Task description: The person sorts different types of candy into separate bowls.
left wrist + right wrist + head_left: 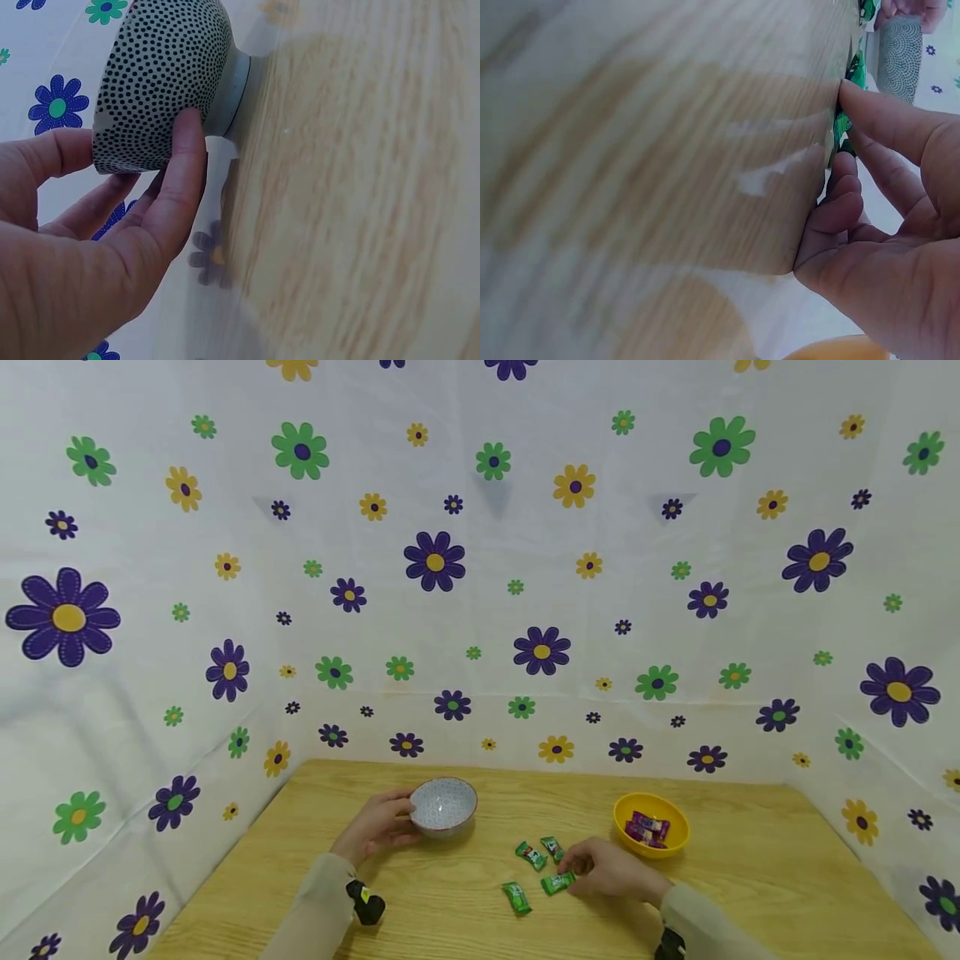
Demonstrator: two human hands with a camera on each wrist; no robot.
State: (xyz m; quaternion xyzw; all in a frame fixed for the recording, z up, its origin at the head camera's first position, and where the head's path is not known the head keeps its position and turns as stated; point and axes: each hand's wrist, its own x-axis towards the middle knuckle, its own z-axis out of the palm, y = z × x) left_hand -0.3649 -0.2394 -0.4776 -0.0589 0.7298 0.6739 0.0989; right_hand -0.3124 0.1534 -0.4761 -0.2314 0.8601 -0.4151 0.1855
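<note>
My left hand (386, 822) holds the patterned bowl (444, 810) by its side, at the back left of the table. In the left wrist view the thumb meets the rim of the dotted bowl (161, 82), and fingers lie along its outer wall. The bowl stands upright on its foot. My right hand (607, 870) is low at the table, thumb and fingertips around the right end of a green wrapped candy (557, 882). In the right wrist view that green candy (842, 124) shows between thumb and fingers, partly hidden by them.
More green candies lie close by: one to the left (516, 898) and two just behind, including a green candy (531, 855). A yellow bowl (626, 835) with several purple wrapped candies (648, 828) stands at the right. A flowered cloth (495, 610) encloses the wooden table (555, 793).
</note>
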